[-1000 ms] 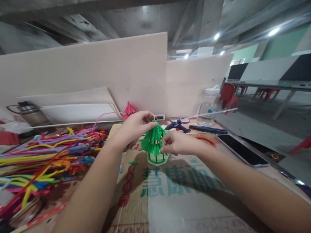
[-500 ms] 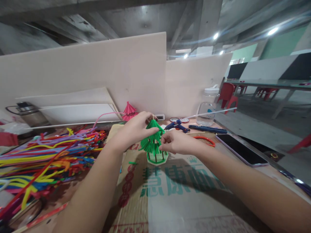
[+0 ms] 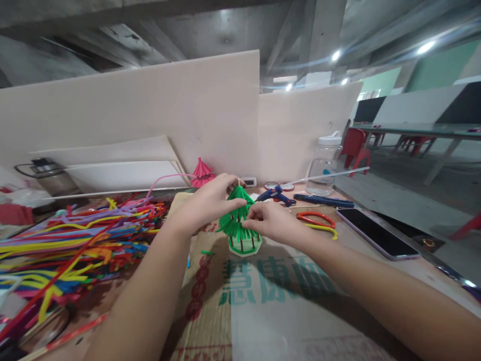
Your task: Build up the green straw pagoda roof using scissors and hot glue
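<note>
A small green model pavilion (image 3: pixel 237 220), with a tiered roof of fuzzy pipe-cleaner strips, stands upright on brown posts and a pale octagonal base (image 3: pixel 246 252). My left hand (image 3: pixel 215 200) grips it round the roof top, thumb stretched across the front and fingertips partly hidden behind the peak. At the right edge of the lower roof, my right hand (image 3: pixel 271 220) is closed in a pinch against the green strips. Exactly which strip lies between those fingertips is too small to tell. A short green scrap (image 3: pixel 207 252) lies left of the base on the cardboard (image 3: pixel 210 301).
Many coloured pipe cleaners (image 3: pixel 75 240) are heaped at left. Behind stand a pink roof-shaped model (image 3: pixel 202 173) and a small digital display (image 3: pixel 249 182). Rightward are a blue glue gun (image 3: pixel 276 194), red-and-yellow handles (image 3: pixel 317 219), a clear bottle (image 3: pixel 322 168) and a phone (image 3: pixel 376 233).
My right hand has shifted slightly left along the roof edge, its fingertips now closer to the front. More of the yellow handle shows behind my right wrist. My left hand keeps its hold.
</note>
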The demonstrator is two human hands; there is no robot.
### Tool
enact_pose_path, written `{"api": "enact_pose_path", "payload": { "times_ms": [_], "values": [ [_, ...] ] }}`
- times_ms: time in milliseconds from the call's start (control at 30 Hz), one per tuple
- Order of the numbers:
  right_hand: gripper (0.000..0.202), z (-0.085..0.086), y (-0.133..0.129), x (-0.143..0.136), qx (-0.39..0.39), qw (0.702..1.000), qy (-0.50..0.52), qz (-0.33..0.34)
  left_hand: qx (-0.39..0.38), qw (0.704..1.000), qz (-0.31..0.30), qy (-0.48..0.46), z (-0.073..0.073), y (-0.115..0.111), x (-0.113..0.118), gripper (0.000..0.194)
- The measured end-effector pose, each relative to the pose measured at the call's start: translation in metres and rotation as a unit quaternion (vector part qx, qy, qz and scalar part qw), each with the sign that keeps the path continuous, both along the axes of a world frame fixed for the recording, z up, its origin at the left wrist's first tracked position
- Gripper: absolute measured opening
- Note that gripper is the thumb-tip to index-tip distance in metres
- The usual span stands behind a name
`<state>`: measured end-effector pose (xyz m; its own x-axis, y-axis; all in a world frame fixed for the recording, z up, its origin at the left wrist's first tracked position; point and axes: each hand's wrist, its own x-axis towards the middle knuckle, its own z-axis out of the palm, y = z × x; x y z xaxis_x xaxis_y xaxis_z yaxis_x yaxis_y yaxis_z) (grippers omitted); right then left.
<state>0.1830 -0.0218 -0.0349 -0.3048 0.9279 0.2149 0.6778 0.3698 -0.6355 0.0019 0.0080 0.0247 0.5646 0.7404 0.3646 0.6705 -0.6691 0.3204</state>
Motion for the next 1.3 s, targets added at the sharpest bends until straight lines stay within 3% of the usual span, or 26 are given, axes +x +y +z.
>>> {"api": "enact_pose_path", "payload": {
  "times_ms": [200, 333, 500, 833, 1067, 1300],
  "values": [
    [0.016, -0.001, 0.004, 0.002, -0.045, 0.998, 0.021, 0.026, -0.033, 0.999, -0.007, 0.003, 0.006, -0.005, 0.000, 0.043],
    [0.017, -0.001, 0.004, 0.003, -0.037, 0.999, 0.017, 0.021, -0.042, 0.999, 0.012, -0.016, 0.007, -0.006, 0.001, 0.039],
    [0.017, 0.000, 0.003, 0.001, -0.027, 1.000, 0.011, 0.007, -0.049, 0.998, 0.022, -0.043, 0.006, -0.001, 0.001, 0.032],
    [0.017, -0.004, 0.006, 0.003, -0.061, 0.997, 0.028, 0.048, -0.037, 0.998, 0.012, -0.056, 0.000, 0.004, 0.001, 0.032],
    [0.014, -0.007, 0.007, 0.001, -0.038, 0.998, 0.050, 0.029, -0.051, 0.997, 0.018, -0.046, 0.005, 0.001, 0.000, 0.029],
    [0.015, 0.000, 0.005, 0.002, -0.080, 0.996, 0.040, 0.025, -0.040, 0.999, -0.006, -0.031, 0.002, -0.002, 0.002, 0.037]
  ]
}}
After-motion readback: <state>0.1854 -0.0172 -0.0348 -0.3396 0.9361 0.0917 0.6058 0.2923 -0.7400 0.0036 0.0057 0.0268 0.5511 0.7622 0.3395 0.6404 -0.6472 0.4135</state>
